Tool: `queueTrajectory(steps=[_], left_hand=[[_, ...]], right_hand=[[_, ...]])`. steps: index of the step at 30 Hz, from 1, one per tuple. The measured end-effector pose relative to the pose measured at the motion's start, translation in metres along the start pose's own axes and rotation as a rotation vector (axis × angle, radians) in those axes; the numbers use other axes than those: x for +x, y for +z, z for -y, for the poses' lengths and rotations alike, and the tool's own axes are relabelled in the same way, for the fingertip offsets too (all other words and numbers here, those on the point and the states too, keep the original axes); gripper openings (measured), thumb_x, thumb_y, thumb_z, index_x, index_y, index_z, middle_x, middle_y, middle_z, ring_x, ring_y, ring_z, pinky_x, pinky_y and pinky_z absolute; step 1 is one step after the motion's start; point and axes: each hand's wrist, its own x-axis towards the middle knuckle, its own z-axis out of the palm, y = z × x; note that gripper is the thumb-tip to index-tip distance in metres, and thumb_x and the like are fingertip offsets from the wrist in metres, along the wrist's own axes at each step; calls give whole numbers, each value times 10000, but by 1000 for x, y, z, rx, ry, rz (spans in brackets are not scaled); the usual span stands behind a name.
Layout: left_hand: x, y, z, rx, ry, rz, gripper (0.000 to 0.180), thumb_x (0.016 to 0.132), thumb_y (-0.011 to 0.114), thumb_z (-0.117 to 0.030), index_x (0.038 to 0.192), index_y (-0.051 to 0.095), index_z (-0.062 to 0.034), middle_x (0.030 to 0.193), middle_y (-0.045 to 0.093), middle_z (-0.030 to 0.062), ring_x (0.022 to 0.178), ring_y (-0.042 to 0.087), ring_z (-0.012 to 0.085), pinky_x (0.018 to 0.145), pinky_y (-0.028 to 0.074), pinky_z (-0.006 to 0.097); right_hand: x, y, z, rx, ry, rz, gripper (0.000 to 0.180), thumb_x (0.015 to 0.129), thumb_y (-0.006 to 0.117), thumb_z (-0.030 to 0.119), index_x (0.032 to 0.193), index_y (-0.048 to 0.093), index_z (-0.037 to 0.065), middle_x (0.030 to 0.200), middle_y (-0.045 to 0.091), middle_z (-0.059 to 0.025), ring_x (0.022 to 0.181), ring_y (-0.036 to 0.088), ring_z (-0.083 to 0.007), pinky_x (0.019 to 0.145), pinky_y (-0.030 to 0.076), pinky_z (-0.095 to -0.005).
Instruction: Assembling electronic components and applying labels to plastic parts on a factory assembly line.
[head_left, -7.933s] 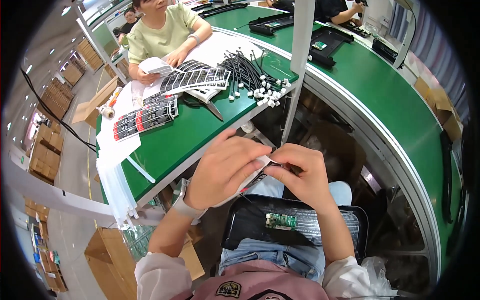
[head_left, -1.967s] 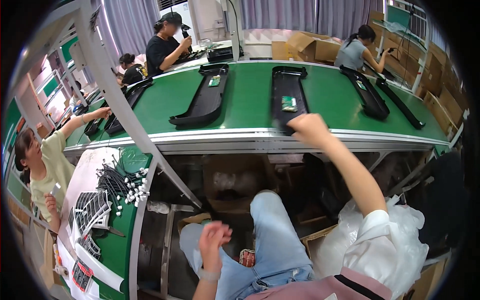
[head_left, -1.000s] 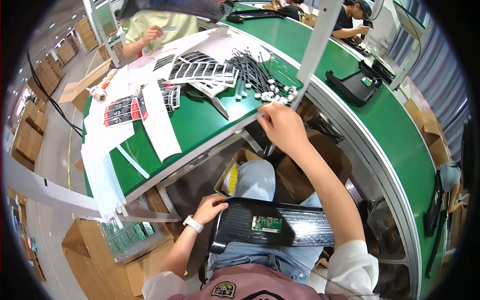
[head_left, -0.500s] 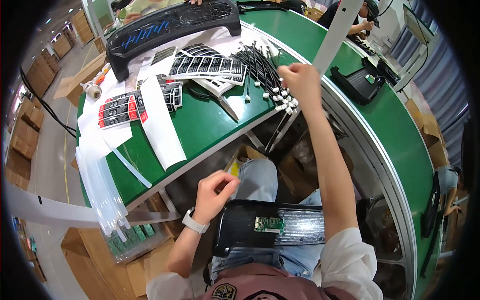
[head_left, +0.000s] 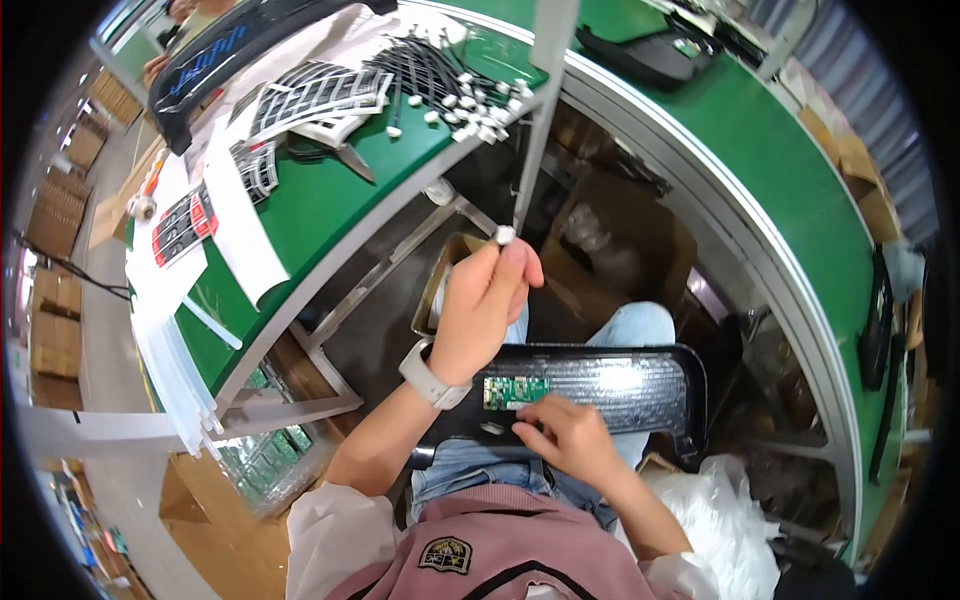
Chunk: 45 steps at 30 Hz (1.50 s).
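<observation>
My left hand (head_left: pixel 482 305) is raised over my lap, thumb and fingers pinching a cable's small white connector (head_left: pixel 505 235); the rest of that cable is hidden. A black plastic panel (head_left: pixel 645 390) lies across my thighs. On it sits a green circuit board (head_left: pixel 512 391). My right hand (head_left: pixel 570 437) is at the board's lower right edge with its fingers curled in; anything between them is too small to make out. More black cables (head_left: pixel 420 65) with white connector ends (head_left: pixel 480 120) lie in a pile on the green table (head_left: pixel 345 205).
Printed label sheets (head_left: pixel 305 105), scissors (head_left: pixel 350 160) and clear tubes (head_left: pixel 170 370) lie on the table. Behind them a person's hand touches another black panel (head_left: pixel 215 60). A metal post (head_left: pixel 548 60) rises at the table corner. Below stand an open carton (head_left: pixel 630 225) and a white plastic bag (head_left: pixel 720 520).
My right hand has come down from the cable pile to the circuit board. My left hand has risen and now holds a white connector. The view has shifted right and down.
</observation>
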Motion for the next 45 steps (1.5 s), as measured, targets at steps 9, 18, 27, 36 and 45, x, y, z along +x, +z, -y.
queueTrajectory(steps=[9,18,27,36,45], left_hand=[[-57,12,-14,1218,327,626,161,906,605,-169,851,538,-33,684,600,126,647,636,322,520,465,418],[-93,-27,49,1307,597,544,350,761,660,-99,1100,664,-14,756,545,56,622,594,196,477,452,315],[-98,-86,84,1544,331,499,111,786,639,-136,887,642,-90,755,505,24,686,606,172,504,468,323],[-68,-97,104,1429,299,554,69,783,643,-131,837,632,-91,766,525,30,720,616,195,554,482,347],[-59,-91,104,1562,479,681,190,734,625,-121,910,652,-56,761,525,21,676,587,172,519,476,304]], right_hand=[[27,-67,26,187,-7,-76,122,862,682,92,918,630,-3,741,581,-114,617,592,-212,536,443,-316],[5,3,-2,4,80,-83,124,801,672,40,733,573,9,644,573,-136,531,587,-299,472,449,-380],[-2,55,-43,-49,201,76,145,824,716,170,879,659,48,744,650,-115,635,659,-327,560,527,-401],[-7,45,-67,-354,308,-69,355,825,691,130,1157,593,48,826,614,-117,628,649,-305,546,524,-403],[-2,49,-70,-421,299,-104,334,835,672,116,1152,596,43,819,611,-110,611,629,-306,555,512,-393]])
